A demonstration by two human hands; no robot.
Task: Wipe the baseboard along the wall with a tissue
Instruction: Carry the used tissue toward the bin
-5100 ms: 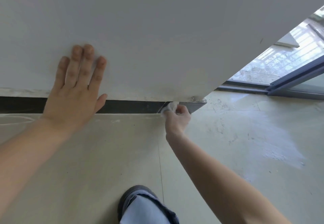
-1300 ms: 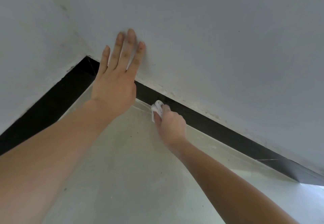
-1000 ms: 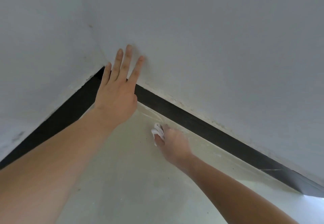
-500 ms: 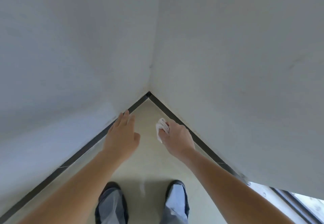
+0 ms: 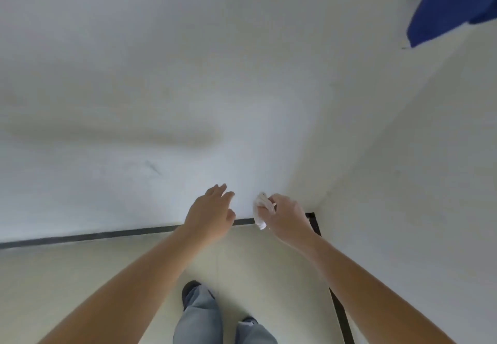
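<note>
A dark baseboard (image 5: pixel 107 234) runs along the foot of the white wall ahead and turns at the corner down the right wall. My right hand (image 5: pixel 286 216) grips a crumpled white tissue (image 5: pixel 261 209), held in the air in front of the wall, well above the floor near the corner. My left hand (image 5: pixel 212 214) hovers beside it with loose, nearly straight fingers and holds nothing. Whether it touches the wall is unclear.
The pale tiled floor (image 5: pixel 80 276) lies below. My legs in grey trousers (image 5: pixel 199 316) and dark shoes stand close to the corner. A blue cloth-like object (image 5: pixel 454 2) hangs at the top right against the right wall (image 5: pixel 416 155).
I have risen from a crouch to standing. Both hands came off the wall and baseboard and lifted. The view turned left, so the corner now sits at the right.
</note>
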